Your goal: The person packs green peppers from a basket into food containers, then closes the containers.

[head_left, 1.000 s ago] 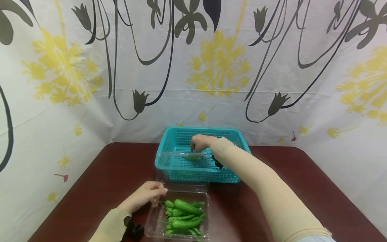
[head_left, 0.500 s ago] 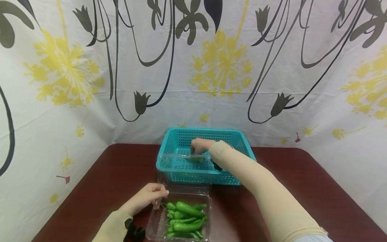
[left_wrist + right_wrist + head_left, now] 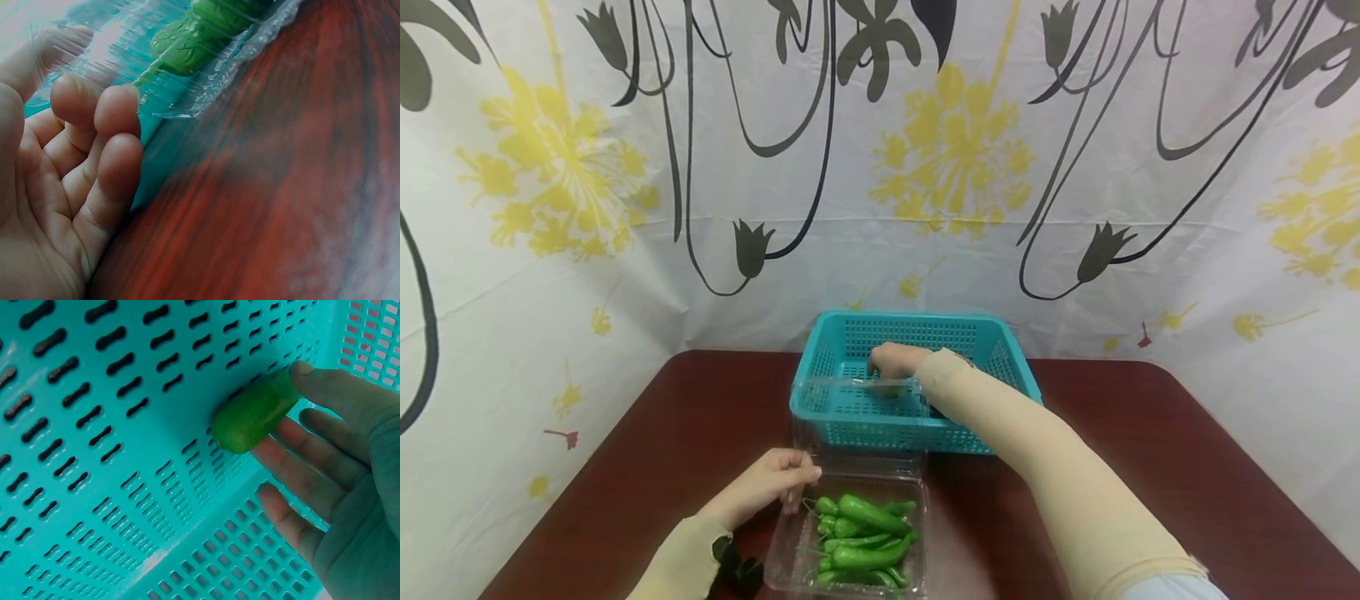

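Note:
In the head view my left hand (image 3: 767, 483) is at the left rim of a clear plastic clamshell box (image 3: 788, 554). The left wrist view shows its thumb (image 3: 62, 47) through the clear wall and its curled fingers on the outer side, pinching the rim. Several green peppers (image 3: 871, 515) lie in the box, mostly side by side. My right hand (image 3: 898, 360) reaches down into a turquoise basket (image 3: 917, 317). Between its thumb and fingers it pinches one green pepper (image 3: 250, 422), close to the perforated basket surface; the stem end is hidden.
The box's clear lid (image 3: 872, 463) stands raised at its hinge, in front of the basket's near side. Box and basket rest on a dark red wooden table (image 3: 722, 408). A patterned cloth (image 3: 850, 183) hangs behind and at both sides.
My right hand has shifted slightly left inside the basket, and the pepper it holds has changed its tilt. The left hand stays at the box rim. The head view has moved slightly.

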`<state>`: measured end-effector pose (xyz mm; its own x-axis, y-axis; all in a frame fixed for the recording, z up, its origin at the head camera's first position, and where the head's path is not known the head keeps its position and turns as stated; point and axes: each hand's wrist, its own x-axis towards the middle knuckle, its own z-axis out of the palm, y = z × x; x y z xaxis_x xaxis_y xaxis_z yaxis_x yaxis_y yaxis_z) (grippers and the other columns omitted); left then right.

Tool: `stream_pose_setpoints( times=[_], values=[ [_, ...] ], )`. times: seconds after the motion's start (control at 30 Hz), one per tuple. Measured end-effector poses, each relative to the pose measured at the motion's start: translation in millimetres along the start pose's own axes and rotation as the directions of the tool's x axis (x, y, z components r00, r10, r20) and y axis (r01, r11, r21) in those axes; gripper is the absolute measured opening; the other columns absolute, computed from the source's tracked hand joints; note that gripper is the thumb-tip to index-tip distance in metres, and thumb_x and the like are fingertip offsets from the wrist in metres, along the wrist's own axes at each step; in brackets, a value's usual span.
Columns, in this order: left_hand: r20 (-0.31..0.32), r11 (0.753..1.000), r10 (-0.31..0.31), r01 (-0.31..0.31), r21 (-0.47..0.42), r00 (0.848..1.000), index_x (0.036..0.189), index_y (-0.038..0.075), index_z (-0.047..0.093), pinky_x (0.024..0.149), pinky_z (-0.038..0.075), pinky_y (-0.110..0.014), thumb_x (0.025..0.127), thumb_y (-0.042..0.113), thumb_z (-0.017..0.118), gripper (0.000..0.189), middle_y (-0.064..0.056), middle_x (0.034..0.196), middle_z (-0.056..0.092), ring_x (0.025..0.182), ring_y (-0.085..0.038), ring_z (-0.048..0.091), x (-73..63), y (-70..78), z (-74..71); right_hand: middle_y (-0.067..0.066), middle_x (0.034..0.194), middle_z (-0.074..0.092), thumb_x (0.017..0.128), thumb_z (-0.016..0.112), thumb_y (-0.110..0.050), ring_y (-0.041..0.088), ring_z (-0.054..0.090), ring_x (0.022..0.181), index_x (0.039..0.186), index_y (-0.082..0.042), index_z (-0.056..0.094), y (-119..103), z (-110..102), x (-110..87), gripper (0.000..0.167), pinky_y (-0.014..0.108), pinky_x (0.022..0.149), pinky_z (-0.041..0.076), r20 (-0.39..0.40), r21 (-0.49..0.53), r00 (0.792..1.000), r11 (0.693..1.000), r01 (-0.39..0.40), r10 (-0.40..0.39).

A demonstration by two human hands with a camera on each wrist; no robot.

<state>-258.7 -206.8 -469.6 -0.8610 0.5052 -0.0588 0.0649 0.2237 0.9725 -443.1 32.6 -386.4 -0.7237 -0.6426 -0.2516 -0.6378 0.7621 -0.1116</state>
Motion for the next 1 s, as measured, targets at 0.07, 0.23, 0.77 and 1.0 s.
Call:
stream_pose_setpoints(
  times=[0.07,0.23,0.77,1.0],
  values=[
    [-0.002,1.000,0.001,-0.001,0.005,1.000,0.089,-0.007,0.061,0.062,0.053,-0.040,0.096,0.029,0.062,0.037,0.001,0.056,0.050,0.053,-0.017,0.056,0.1,0.6,0.1,0.004,0.120,0.064,0.089,0.072,-0.021,0.018,0.061,0.106,0.120,-0.013,0.068,0,-1,-0.7,0.033,0.032,0.083,0.052,0.006,-0.004,1.000,1.000,-0.004,0.004],
    [-0.009,1.000,-0.003,0.003,0.019,1.000,0.089,-0.006,0.062,0.062,0.053,-0.040,0.095,0.030,0.062,0.036,0.001,0.056,0.051,0.053,-0.018,0.056,0.0,1.1,0.3,0.002,0.114,0.066,0.092,0.069,-0.022,0.017,0.063,0.101,0.116,-0.014,0.070,0,0,-2.4,0.026,0.032,0.081,0.052,0.014,-0.015,1.000,1.000,-0.019,0.019],
    [-0.007,1.000,0.014,-0.014,0.002,1.000,0.087,-0.005,0.061,0.058,0.052,-0.036,0.095,0.026,0.062,0.031,-0.001,0.056,0.050,0.052,-0.016,0.056,0.1,3.2,1.1,0.004,0.122,0.063,0.093,0.066,-0.014,0.020,0.059,0.112,0.118,-0.015,0.070,4,2,-10.1,0.024,0.033,0.088,0.050,0.014,-0.027,1.000,1.000,-0.013,0.013],
    [-0.003,1.000,0.005,-0.005,0.014,1.000,0.084,0.000,0.061,0.061,0.053,-0.038,0.095,0.029,0.062,0.031,0.001,0.056,0.051,0.053,-0.016,0.057,-0.7,1.8,0.3,0.005,0.125,0.061,0.094,0.064,-0.008,0.021,0.057,0.115,0.119,-0.014,0.069,13,-1,-22.4,0.026,0.032,0.086,0.051,0.025,0.016,0.999,1.000,-0.027,0.027]
  ],
)
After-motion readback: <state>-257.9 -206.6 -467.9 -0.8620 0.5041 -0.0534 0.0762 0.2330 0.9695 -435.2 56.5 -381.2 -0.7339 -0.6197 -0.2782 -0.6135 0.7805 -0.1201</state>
